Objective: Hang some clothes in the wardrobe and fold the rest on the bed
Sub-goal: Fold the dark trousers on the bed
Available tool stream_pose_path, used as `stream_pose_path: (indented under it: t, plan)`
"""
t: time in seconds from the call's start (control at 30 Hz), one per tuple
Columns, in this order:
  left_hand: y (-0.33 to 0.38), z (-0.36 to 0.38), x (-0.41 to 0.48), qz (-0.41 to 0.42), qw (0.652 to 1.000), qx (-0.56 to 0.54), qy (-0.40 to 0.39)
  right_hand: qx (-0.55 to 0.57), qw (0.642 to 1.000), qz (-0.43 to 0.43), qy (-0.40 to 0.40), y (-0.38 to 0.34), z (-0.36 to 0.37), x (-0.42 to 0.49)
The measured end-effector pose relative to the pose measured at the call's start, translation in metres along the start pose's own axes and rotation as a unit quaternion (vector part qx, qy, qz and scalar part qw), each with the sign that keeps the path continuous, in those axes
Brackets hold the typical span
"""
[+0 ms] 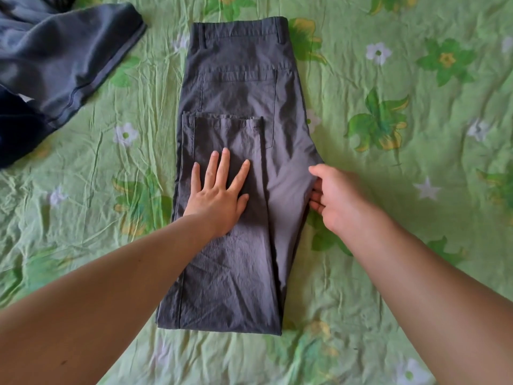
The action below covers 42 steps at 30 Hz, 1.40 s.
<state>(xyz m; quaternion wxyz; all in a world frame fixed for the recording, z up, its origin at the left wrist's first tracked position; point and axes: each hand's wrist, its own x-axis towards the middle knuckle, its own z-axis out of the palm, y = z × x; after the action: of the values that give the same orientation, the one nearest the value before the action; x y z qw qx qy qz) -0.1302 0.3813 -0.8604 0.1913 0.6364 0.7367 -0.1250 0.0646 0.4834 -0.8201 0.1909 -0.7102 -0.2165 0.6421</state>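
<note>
On the bed [388, 279], seen from the head camera, a pair of grey trousers [286, 168] lies flat near the middle of a wrinkled green sheet printed with flowers. The trousers are folded lengthwise, one leg over the other. The waistband [238, 26] lies at the far end and a back pocket [238, 90] faces up. The legs are doubled back on themselves, so the hems [224, 118] lie across the lower part of that pocket and the fold sits at the near end.

The left grip [219, 201], a bare hand, rests palm down on the doubled-back leg. Its fingers are straight and spread apart, pressing the cloth flat and closed on nothing.

The right grip [341, 201] is at the right edge of the trousers, level with the left. Its thumb lies over the top of the cloth and its curled fingers tuck in at the edge from below, so it pinches the edge of the trousers. Both forearms reach in from the near side, bare.

At the far left corner a dark blue-grey garment [63, 51] lies crumpled, well apart from the trousers. A darker navy cloth [16, 134] lies just below it, touching it, at the left border.
</note>
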Motion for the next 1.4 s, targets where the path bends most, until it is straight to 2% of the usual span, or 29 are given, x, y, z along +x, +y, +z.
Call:
stream_pose_path:
  t: [0.17, 0.23, 0.27, 0.33, 0.37, 0.4, 0.43, 0.47, 0.5, 0.57, 0.6, 0.67, 0.7, 0.77, 0.83, 0.9, 0.97, 1.0, 1.03, 1.1, 1.17, 1.23, 1.3, 1.4]
  plan:
    - [0.0, 0.003, 0.0, -0.001, 1.0, -0.003, 0.004, 0.181, 0.981, 0.034, -0.061, -0.013, 0.003, 0.006]
    - [0.0, 0.002, 0.0, 0.0, 1.0, -0.004, 0.001, 0.233, 0.972, 0.025, -0.029, -0.017, -0.001, 0.016]
    - [0.0, 0.001, 0.0, 0.002, 1.0, -0.005, -0.002, 0.225, 0.974, 0.01, 0.0, -0.019, -0.003, 0.02]
    - [-0.001, -0.002, 0.0, 0.004, 1.0, -0.006, -0.011, 0.144, 0.988, -0.035, 0.045, -0.02, -0.005, 0.025]
    - [-0.001, -0.003, 0.001, 0.004, 1.0, -0.007, -0.014, 0.047, 0.993, -0.076, 0.071, -0.018, -0.005, 0.027]
    - [-0.002, -0.003, 0.001, 0.004, 1.0, -0.007, -0.016, -0.107, 0.979, -0.138, 0.11, -0.016, -0.006, 0.027]
    - [-0.002, -0.004, 0.001, 0.003, 1.0, -0.005, -0.018, -0.271, 0.927, -0.215, 0.148, -0.013, -0.006, 0.026]
    - [-0.001, -0.004, 0.001, 0.004, 1.0, -0.004, -0.018, -0.393, 0.847, -0.307, 0.185, -0.009, -0.007, 0.024]
    - [-0.001, -0.004, 0.001, 0.005, 1.0, -0.002, -0.018, -0.455, 0.768, -0.403, 0.203, -0.004, -0.006, 0.023]
    - [-0.002, -0.002, 0.001, 0.008, 1.0, -0.003, -0.013, -0.499, 0.655, -0.548, 0.146, 0.008, 0.0, 0.02]
    - [-0.002, -0.001, 0.0, 0.01, 1.0, -0.005, -0.009, -0.543, 0.603, -0.577, 0.096, 0.016, 0.001, 0.022]
    - [-0.004, 0.002, 0.0, 0.015, 1.0, -0.006, -0.001, -0.661, 0.52, -0.54, 0.024, 0.028, -0.004, 0.03]
    - [-0.005, 0.003, 0.0, 0.017, 1.0, -0.008, 0.002, -0.703, 0.496, -0.508, 0.016, 0.032, -0.011, 0.036]
    - [-0.006, 0.005, 0.001, 0.02, 1.0, -0.013, 0.003, -0.745, 0.479, -0.465, 0.019, 0.036, -0.022, 0.044]
    - [-0.006, 0.005, 0.001, 0.023, 1.0, -0.013, 0.0, -0.744, 0.49, -0.453, 0.033, 0.035, -0.018, 0.044]
    - [-0.007, 0.004, -0.001, 0.031, 0.999, -0.02, 0.022, -0.698, 0.536, -0.473, 0.056, 0.031, -0.001, 0.035]
    - [-0.013, -0.005, -0.001, 0.02, 0.993, -0.065, 0.101, -0.6, 0.585, -0.54, 0.074, 0.023, 0.02, 0.029]
    - [-0.019, -0.012, 0.001, -0.006, 0.982, -0.111, 0.151, -0.543, 0.639, -0.542, 0.054, 0.018, 0.032, 0.026]
    - [-0.027, -0.018, 0.004, -0.044, 0.966, -0.164, 0.192, -0.494, 0.707, -0.506, 0.018, 0.01, 0.045, 0.023]
    - [-0.043, -0.031, 0.015, -0.134, 0.921, -0.291, 0.221, -0.424, 0.813, -0.399, -0.026, -0.005, 0.068, 0.019]
    - [-0.058, -0.043, 0.03, -0.208, 0.86, -0.418, 0.204, -0.356, 0.885, -0.298, -0.021, -0.019, 0.091, 0.019]
    - [-0.068, -0.055, 0.044, -0.251, 0.813, -0.49, 0.187, -0.254, 0.943, -0.216, -0.021, -0.031, 0.107, 0.023]
    - [-0.075, -0.062, 0.05, -0.258, 0.798, -0.513, 0.183, -0.188, 0.963, -0.189, -0.036, -0.036, 0.116, 0.029]
    - [-0.081, -0.066, 0.051, -0.238, 0.825, -0.478, 0.187, -0.213, 0.954, -0.206, -0.041, -0.037, 0.118, 0.03]
